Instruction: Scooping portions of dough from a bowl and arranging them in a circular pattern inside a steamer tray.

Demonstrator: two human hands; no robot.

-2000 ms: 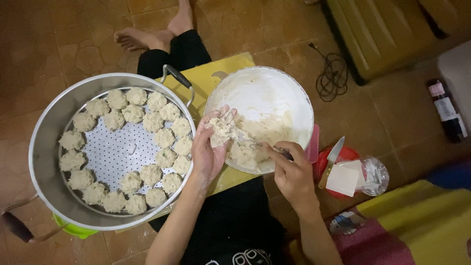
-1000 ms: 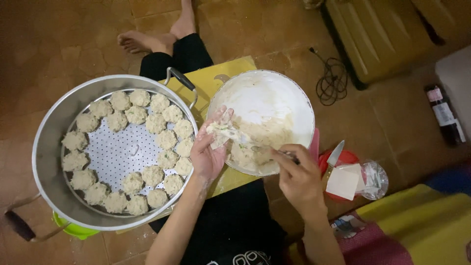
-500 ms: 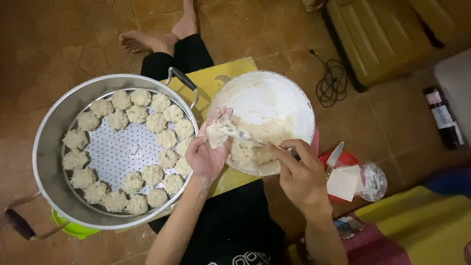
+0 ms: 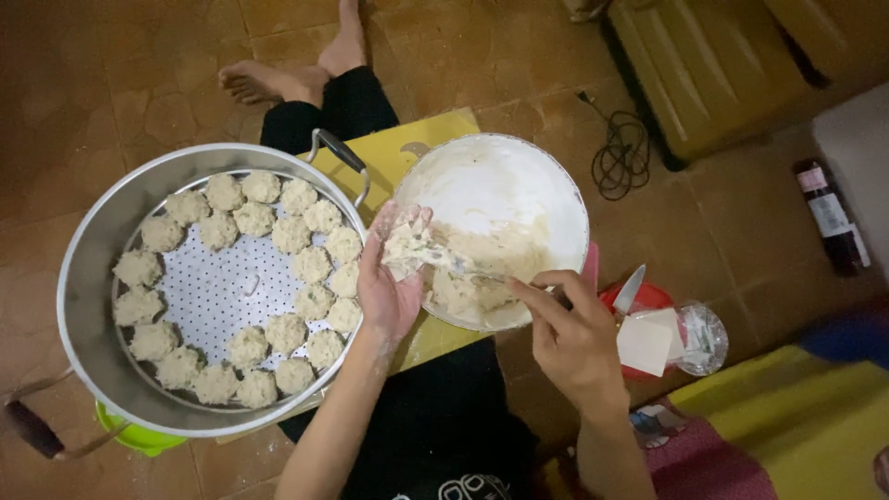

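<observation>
The left hand (image 4: 389, 278) is cupped palm-up over the near rim of the white bowl (image 4: 519, 171), fingers curled around a wrapper heaped with pale filling (image 4: 407, 248). The right hand (image 4: 569, 338) pinches the handle of a spoon (image 4: 482, 274) between thumb and forefinger, its tip resting against the filling in the left palm; the metal is mostly buried in paste, so I cannot tell how much load is on it.

The wrapper looks thin and already overfull, so pressing more in with the spoon could tear it or push filling out over the fingers. The hand hangs at the gap between bowl and steamer pot (image 4: 88, 278), and anything that drops there would land on the yellow board (image 4: 435, 139) or the lap below.

Just left, the shaped dumplings (image 4: 287, 333) sit in two rings on the perforated tray (image 4: 222, 287), many touching. A sticky piece set down hard among them could fuse with its neighbours or dent them. The pot's near handle (image 4: 338, 148) stands just beside the left wrist's path and could be knocked.

To the right, a knife (image 4: 628, 289) lies on a red lid (image 4: 648, 301) with a stack of square wrappers (image 4: 645, 343), blade pointing toward the bowl, close to the right hand. Reaching for a wrapper without looking risks a cut.

Farther off, a coiled cord (image 4: 620, 157) lies on the tiled floor (image 4: 139, 74).
</observation>
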